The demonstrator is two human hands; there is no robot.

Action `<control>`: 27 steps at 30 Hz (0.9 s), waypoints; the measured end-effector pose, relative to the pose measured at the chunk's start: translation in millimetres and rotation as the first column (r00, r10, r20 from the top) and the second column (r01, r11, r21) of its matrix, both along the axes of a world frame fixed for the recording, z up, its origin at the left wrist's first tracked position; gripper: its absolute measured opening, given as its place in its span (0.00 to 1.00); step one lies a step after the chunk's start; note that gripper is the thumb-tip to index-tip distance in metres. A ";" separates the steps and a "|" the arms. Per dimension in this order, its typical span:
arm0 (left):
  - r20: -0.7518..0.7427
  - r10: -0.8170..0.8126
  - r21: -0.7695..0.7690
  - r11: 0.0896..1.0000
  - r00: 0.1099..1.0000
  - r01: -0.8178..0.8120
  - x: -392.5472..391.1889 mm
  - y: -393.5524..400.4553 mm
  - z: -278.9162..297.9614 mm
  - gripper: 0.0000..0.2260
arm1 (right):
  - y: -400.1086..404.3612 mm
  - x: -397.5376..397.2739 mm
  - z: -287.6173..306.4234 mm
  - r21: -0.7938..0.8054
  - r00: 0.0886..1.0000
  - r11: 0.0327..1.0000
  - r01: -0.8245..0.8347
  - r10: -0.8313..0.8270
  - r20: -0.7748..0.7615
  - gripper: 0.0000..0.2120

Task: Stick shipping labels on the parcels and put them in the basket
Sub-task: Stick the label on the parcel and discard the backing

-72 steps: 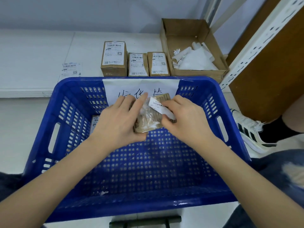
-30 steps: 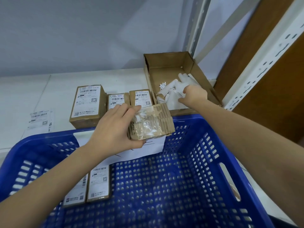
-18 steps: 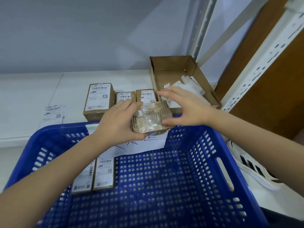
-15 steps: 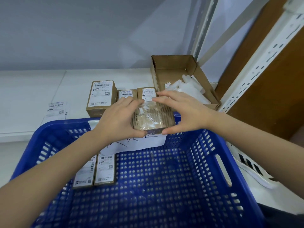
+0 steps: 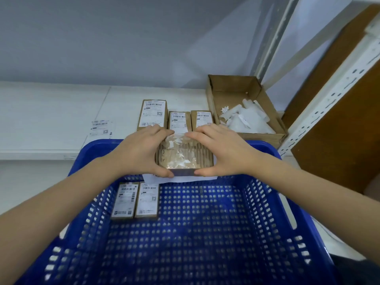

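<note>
Held over the far rim of the blue basket [image 5: 267, 198]: a small cardboard parcel [image 5: 185, 155], flat and wrapped in crinkled clear film. Left hand [image 5: 139, 151] and right hand [image 5: 224, 151] both gripping it, fingers [image 5: 197, 135] curled over the far edge, thumbs under the near one. Probably light and stiff, yet slippery on the film; best taken by the short ends, on bare card. Broad face up, long axis running left to right. No label visible on top. Two labelled parcels [image 5: 135, 199] lying in the basket already, three more [image 5: 176, 120] waiting on the bench [image 5: 51, 120] beyond.
</note>
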State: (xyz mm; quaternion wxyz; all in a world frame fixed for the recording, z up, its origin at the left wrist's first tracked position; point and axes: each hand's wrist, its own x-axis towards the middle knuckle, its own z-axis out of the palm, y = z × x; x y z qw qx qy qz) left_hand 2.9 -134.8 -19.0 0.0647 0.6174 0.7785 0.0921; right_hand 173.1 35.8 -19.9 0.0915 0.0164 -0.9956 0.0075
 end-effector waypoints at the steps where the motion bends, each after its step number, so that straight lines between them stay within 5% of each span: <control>1: 0.026 -0.008 -0.005 1.000 1.000 0.008 -3.8 -5.7 1.9 0.50 | -7.8 -4.0 1.0 -0.015 1.000 1.000 0.007 -0.007 0.023 0.40; 5: 0.020 -0.018 -0.001 1.000 1.000 0.019 -19.6 -25.8 6.4 0.44 | -37.7 -24.3 -0.6 -0.002 0.992 1.000 0.017 -0.017 0.122 0.45; 12: -0.043 -0.036 -0.052 0.998 0.998 0.034 -56.8 -51.3 4.8 0.46 | -88.5 -71.7 -16.6 -0.088 0.995 0.993 0.074 -0.068 0.071 0.43; 18: 0.031 0.272 -0.049 0.962 0.962 -0.270 -100.0 -71.6 -7.6 0.53 | -106.3 -110.8 -25.7 -0.173 0.964 0.948 0.267 -0.262 0.051 0.43; 27: 0.021 0.602 -0.119 0.794 0.798 -0.596 -188.0 -82.1 -42.2 0.27 | -129.3 -157.2 -29.8 -0.172 0.913 0.900 0.401 -0.377 0.155 0.41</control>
